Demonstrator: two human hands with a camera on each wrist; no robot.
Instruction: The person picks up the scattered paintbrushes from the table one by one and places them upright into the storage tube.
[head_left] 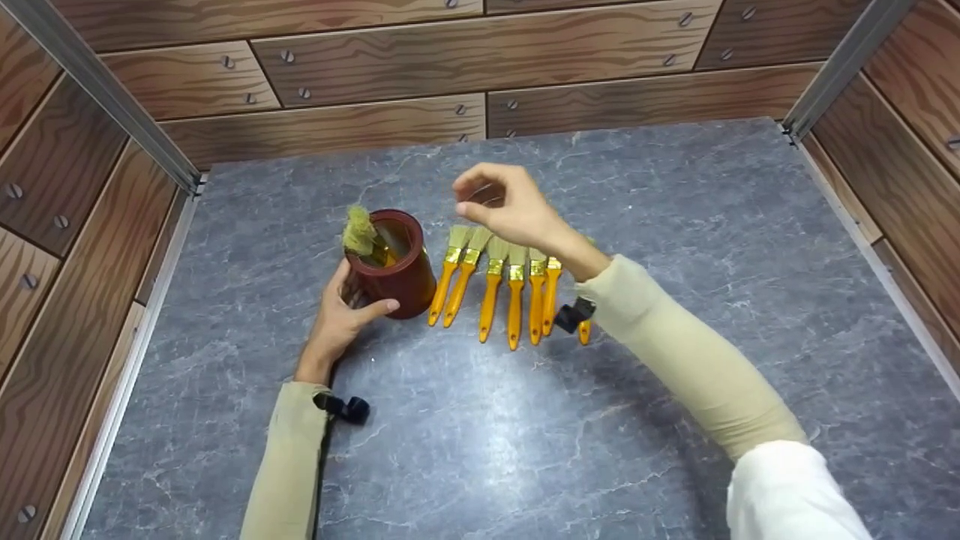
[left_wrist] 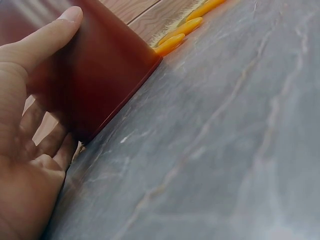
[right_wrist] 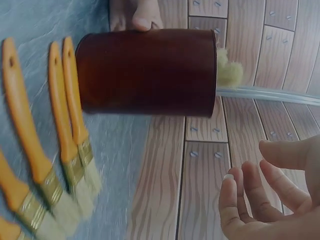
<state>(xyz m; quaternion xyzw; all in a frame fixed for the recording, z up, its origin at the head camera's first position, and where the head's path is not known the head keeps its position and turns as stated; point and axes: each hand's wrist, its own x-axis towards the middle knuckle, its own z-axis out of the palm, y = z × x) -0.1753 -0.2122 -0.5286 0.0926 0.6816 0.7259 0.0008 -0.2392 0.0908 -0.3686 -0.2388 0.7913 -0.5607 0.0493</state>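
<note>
Clasps the dark red can (head_left: 409, 291) on the counter (head_left: 480, 435) in a partly hidden left hand (head_left: 335, 322), holds the right hand (head_left: 514, 206), with thumb and fingertips apart, right of the can near loose brushes (head_left: 514, 307), including one mostly covered by the right wrist (head_left: 583, 259), and shows hard-to-count bristle-up brushes (head_left: 361, 231) in the can.

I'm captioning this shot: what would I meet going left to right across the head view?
Bare left hand, dark-red cylindrical container, row of pale-bristled orange-handled paintbrushes, white fabric sleeve.
</note>
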